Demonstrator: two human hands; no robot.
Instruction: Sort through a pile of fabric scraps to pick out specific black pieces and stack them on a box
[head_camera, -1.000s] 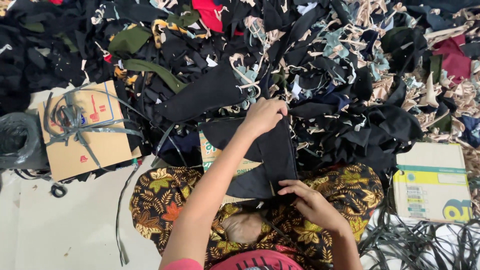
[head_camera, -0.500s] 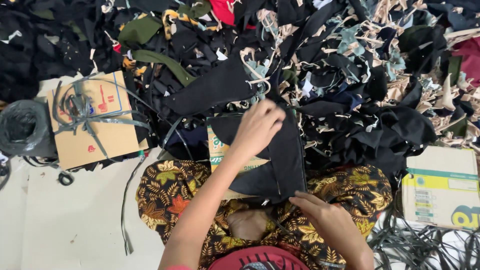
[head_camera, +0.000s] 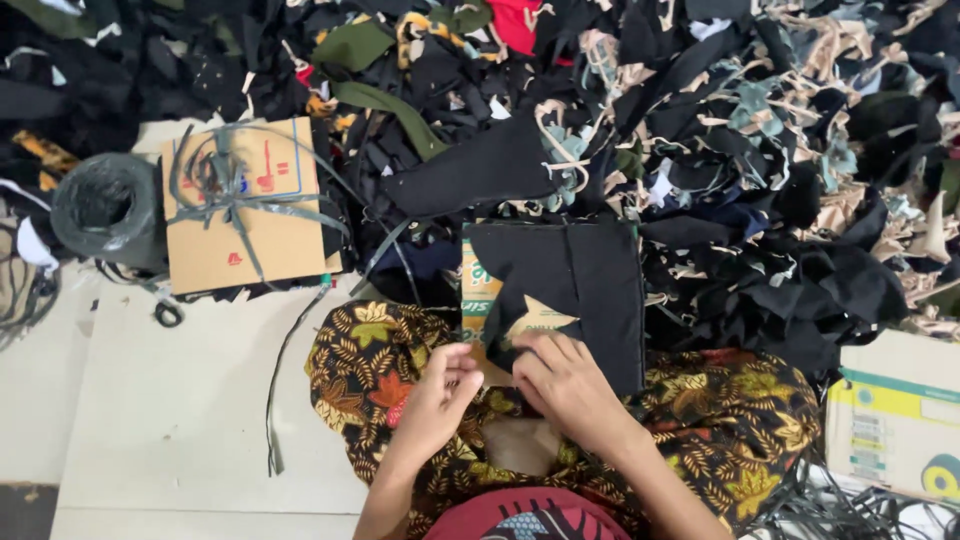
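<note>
A flat black fabric piece (head_camera: 580, 285) lies on a cardboard sheet (head_camera: 478, 290) that rests on my lap, which is covered in floral cloth (head_camera: 370, 370). My right hand (head_camera: 565, 385) rests on the near edge of the black piece, with its fingers gripping the fabric beside a folded-up corner. My left hand (head_camera: 440, 395) sits just to its left with the fingers curled, its tips by the cardboard's near corner. I cannot see anything in that hand.
A big heap of black and mixed fabric scraps (head_camera: 720, 130) fills the far side. At the left, a strap-tied cardboard bundle (head_camera: 240, 205) sits next to a dark roll (head_camera: 105, 205). A printed box (head_camera: 890, 425) stands at the right. Pale floor (head_camera: 170, 400) shows on the left.
My left hand has drawn back from the far edge of the black piece to my lap. The piece now lies flatter on the cardboard, and my right hand has moved onto its near edge.
</note>
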